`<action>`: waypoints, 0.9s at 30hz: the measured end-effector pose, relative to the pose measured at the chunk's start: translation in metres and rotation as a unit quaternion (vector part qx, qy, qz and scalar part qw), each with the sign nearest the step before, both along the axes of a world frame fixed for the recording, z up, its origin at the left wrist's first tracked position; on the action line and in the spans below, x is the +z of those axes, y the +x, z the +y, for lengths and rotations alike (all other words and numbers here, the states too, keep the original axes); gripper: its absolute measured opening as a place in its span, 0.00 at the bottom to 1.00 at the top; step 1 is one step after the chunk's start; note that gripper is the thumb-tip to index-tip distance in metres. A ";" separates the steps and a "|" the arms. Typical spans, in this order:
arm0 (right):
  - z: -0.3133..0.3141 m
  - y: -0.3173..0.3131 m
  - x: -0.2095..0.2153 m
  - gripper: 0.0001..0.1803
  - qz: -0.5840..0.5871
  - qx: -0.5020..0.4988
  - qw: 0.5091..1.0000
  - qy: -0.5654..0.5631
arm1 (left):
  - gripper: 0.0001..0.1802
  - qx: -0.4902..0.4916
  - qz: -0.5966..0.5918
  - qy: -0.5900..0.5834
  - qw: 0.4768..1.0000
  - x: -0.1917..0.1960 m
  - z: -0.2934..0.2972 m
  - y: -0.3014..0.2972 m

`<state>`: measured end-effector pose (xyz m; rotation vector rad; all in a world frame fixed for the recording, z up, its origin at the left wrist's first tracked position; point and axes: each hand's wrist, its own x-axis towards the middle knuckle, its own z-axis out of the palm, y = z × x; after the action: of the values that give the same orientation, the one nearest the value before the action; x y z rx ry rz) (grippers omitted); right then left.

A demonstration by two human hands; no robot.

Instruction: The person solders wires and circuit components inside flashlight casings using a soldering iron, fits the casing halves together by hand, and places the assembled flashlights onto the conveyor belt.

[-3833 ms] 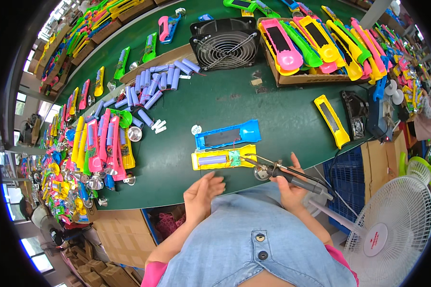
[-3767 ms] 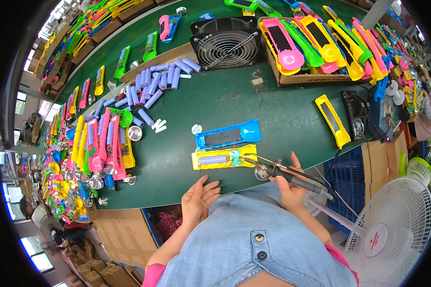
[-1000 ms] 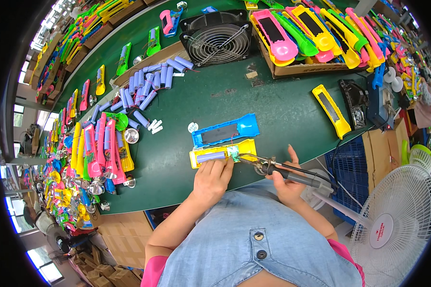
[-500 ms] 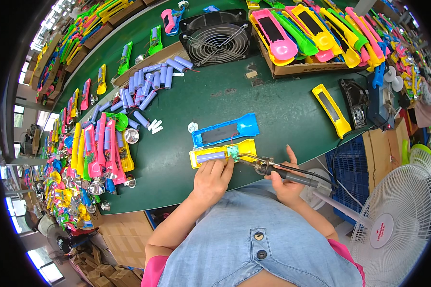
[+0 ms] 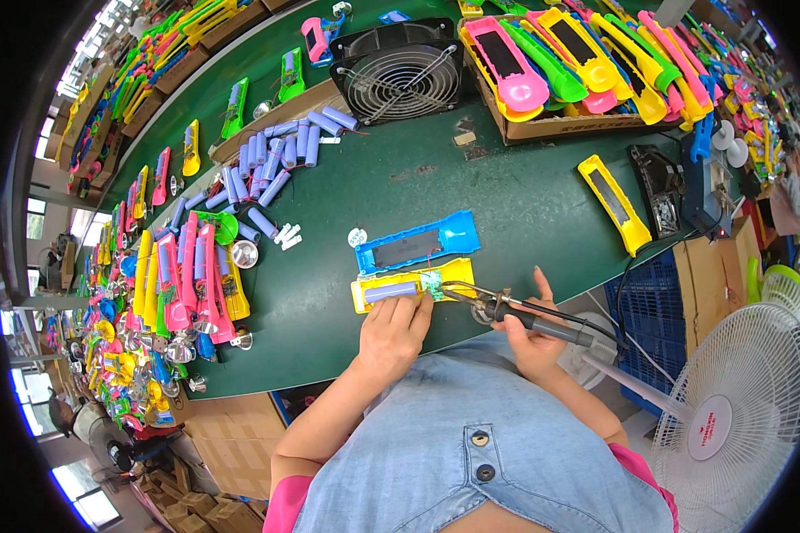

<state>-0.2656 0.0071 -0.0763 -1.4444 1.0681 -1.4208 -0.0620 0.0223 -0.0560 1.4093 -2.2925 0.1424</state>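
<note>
Two-handed | touching yellow casing (image 5: 459, 270), flat beside blue shell (image 5: 458, 233), with left hand (image 5: 391, 336), apparently for steadying; cannot tell if pinching | clasping soldering iron (image 5: 547, 329) in right hand (image 5: 532, 351), angled, likely for reaching green board (image 5: 431, 282)

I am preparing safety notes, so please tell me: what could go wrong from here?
The left hand is close to the metal end of the soldering iron in the right hand; if hot, a slip could burn the person. The purple battery is near too, so stray heat might damage it.
</note>
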 end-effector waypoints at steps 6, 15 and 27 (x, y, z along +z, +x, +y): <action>-0.004 0.001 0.004 0.09 0.036 0.021 0.999 -0.015 | 0.17 0.000 -0.001 -0.006 1.000 -0.001 0.000 0.000; -0.007 0.004 0.003 0.09 0.043 0.030 0.998 -0.024 | 0.18 -0.003 -0.007 -0.004 1.000 -0.003 -0.001 0.000; -0.006 -0.001 0.003 0.09 0.034 0.012 0.999 -0.027 | 0.18 -0.007 -0.006 0.002 1.000 -0.002 0.000 0.000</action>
<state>-0.2668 0.0011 -0.0735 -1.5493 1.0580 -1.4018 -0.0617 0.0225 -0.0584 1.3976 -2.3135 0.1411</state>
